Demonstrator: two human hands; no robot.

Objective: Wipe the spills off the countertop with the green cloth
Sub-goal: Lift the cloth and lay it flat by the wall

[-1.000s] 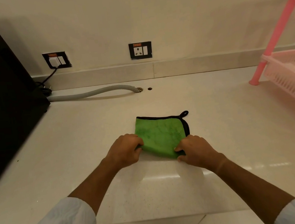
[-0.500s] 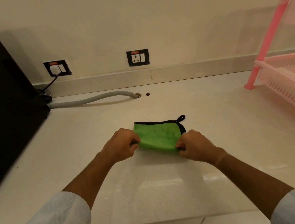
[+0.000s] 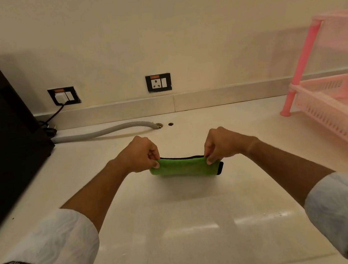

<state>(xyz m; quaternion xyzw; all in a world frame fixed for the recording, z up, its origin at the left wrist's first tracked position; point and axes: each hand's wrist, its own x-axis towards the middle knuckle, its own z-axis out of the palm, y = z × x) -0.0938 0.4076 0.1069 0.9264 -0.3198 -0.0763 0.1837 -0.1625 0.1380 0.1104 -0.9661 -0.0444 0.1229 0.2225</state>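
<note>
At counter centre: green cloth [image 3: 185,167], folded into a soft, plush band with black piping, held just above the glossy cream counter [image 3: 180,229].
Left hand [image 3: 139,154]: fingers [image 3: 155,164] pinched shut on the cloth's 9 o'clock end.
Right hand [image 3: 221,143]: fingers [image 3: 210,159] pinched shut on the 3 o'clock end, a black-edged corner poking out past them.
Change: a second ago the cloth lay flat on the counter as a square under both hands; now it is lifted and stretched between them.
At 11 o'clock: ribbed grey hose [image 3: 105,131] running to a hole.
At 2 o'clock: pink slatted plastic rack [image 3: 340,98].
At 9 o'clock: matte black appliance [image 3: 0,131].
</note>
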